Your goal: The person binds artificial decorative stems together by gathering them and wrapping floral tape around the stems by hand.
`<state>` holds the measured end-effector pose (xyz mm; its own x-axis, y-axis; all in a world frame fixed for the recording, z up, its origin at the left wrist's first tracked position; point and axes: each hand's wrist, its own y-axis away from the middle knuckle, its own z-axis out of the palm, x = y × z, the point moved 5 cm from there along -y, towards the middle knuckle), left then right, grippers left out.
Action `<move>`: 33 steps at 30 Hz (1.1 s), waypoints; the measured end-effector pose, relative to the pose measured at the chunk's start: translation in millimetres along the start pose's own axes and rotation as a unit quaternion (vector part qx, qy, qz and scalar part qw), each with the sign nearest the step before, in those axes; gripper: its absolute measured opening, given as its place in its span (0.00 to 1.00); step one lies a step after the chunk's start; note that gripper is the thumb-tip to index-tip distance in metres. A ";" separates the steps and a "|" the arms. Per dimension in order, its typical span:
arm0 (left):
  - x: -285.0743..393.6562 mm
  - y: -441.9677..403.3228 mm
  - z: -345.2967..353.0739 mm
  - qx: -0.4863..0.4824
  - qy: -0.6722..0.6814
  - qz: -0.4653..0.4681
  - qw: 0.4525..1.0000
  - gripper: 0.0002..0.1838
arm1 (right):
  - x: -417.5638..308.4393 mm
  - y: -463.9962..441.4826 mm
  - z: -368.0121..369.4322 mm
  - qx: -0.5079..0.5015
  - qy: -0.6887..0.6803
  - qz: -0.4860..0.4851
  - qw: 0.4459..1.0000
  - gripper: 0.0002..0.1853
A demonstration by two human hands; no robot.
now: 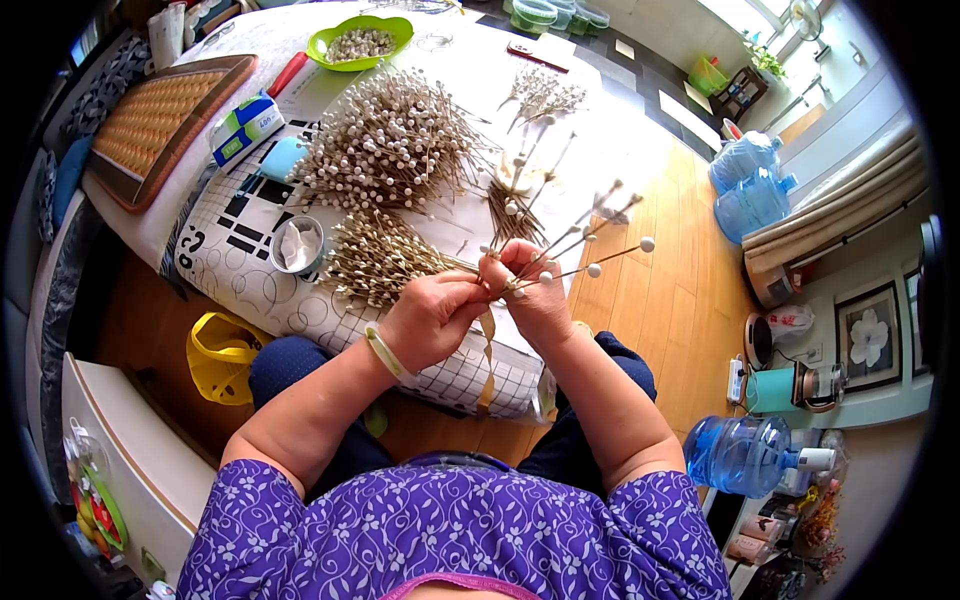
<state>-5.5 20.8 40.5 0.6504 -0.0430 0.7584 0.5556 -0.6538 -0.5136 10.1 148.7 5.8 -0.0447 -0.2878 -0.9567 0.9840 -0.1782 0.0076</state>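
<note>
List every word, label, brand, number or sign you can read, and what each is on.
No text reads for certain.
Blue-green-white packet: print too small and tilted to read.
Patterned tablecloth: bold, turned characters near its left edge; I cannot tell which.
Pink containers on the lower right: marks too small.
Held white-tipped stems: none.

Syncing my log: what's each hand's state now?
Right hand: closed, holding white-beaded stems.
Left hand: pinched closed at their lower ends; stems or tan strip, can't tell.
</note>
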 end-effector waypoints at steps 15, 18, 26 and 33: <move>-0.4 0.4 1.8 -0.076 0.089 -0.022 0.993 0.04 | -29.9 -10.5 -14.9 -0.103 -0.069 -0.001 0.992 0.08; -3.1 1.2 4.8 -0.064 0.076 -0.014 0.995 0.04 | -19.9 -13.8 -27.6 -0.057 -0.056 0.007 0.997 0.04; -8.4 2.5 8.3 -0.049 0.110 -0.059 0.991 0.04 | -24.0 -10.8 -19.8 -0.063 -0.071 -0.027 0.995 0.05; -4.9 2.0 7.7 -0.088 0.098 -0.029 0.991 0.04 | -28.4 -10.4 -9.3 -0.135 -0.088 0.027 0.987 0.10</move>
<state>-3.6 25.5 32.6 0.4979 -0.1366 0.8564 0.4790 -0.7799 -0.4028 2.7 167.4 30.2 0.0022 -0.4535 -0.8912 0.9948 0.0914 -0.0441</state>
